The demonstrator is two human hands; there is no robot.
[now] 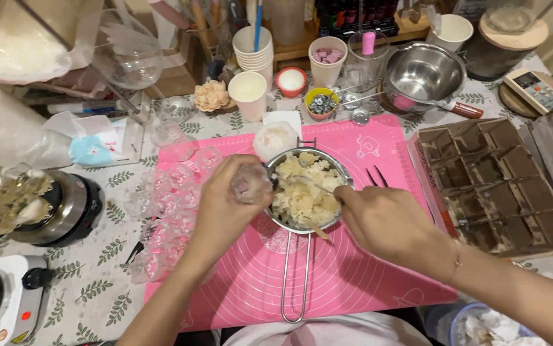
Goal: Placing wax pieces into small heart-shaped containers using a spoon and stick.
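Your left hand (225,208) is at the centre of the frame, fingers wrapped around a small clear glass cup (251,184), tilted against the left rim of the metal pot (305,189). That pot sits mid-frame on the pink silicone mat (353,282), its long wire handle (294,275) running down toward the bottom edge, and it is heaped with pale, flaky wax chunks (302,189). Your right hand (385,221), just right of the pot, is closed on a thin metal utensil (308,184) whose tip lies in the chunks; what kind of utensil it is, I cannot tell. A thin bracelet (457,256) shows on that wrist.

Left of your left hand, a cluster of small clear glass cups (167,211) covers the mat's left edge. Above the pot, a lumpy white mound (275,138) sits near the mat's upper edge. At right, a brown cardboard divider box (494,186) lies open beside the mat. In the upper right stands an empty steel saucepan (423,77), with a remote control (536,90) further right. Upper centre holds a stack of white paper cups (254,54) and a yellow bowl of dark bits (321,102). At left sits a round black hot plate (65,208); at lower left, a white electric burner (7,301). The tablecloth (97,282) has a leaf print.
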